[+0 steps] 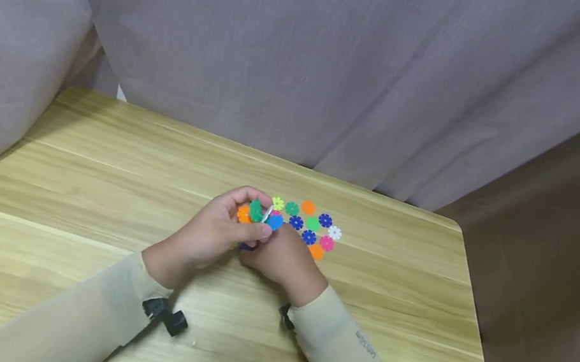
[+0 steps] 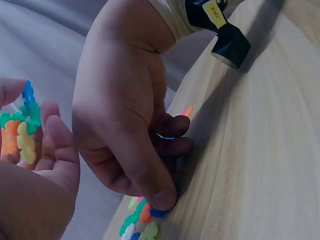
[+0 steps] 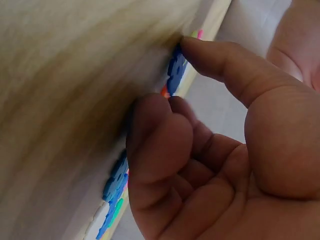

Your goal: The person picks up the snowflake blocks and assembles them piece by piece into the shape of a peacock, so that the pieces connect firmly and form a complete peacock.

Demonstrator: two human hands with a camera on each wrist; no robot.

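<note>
A blue snowflake disc point(image 3: 175, 74) lay flat on the wooden table point(image 1: 93, 172), at the near edge of a scatter of loose discs point(image 1: 311, 227). The thumb tip of the right hand point(image 1: 282, 260) touched this disc, and the curled fingers point(image 3: 160, 145) of that hand rested on the tabletop just beside it; whether the disc was actually pinched could not be told. The disc sat directly beneath the right hand, so that hand was plainly the nearer of the two. Being round and flat, the disc had no long axis; its faces lay parallel to the tabletop.

The left hand point(image 1: 213, 232), raised just left of the right, gripped a small assembly of joined discs point(image 1: 257, 214) in green, orange, yellow and blue between thumb and curled fingers. The assembly stood above and just left of the disc on the table, close to it but apart. A grey curtain point(image 1: 313, 49) hung behind the table.
</note>
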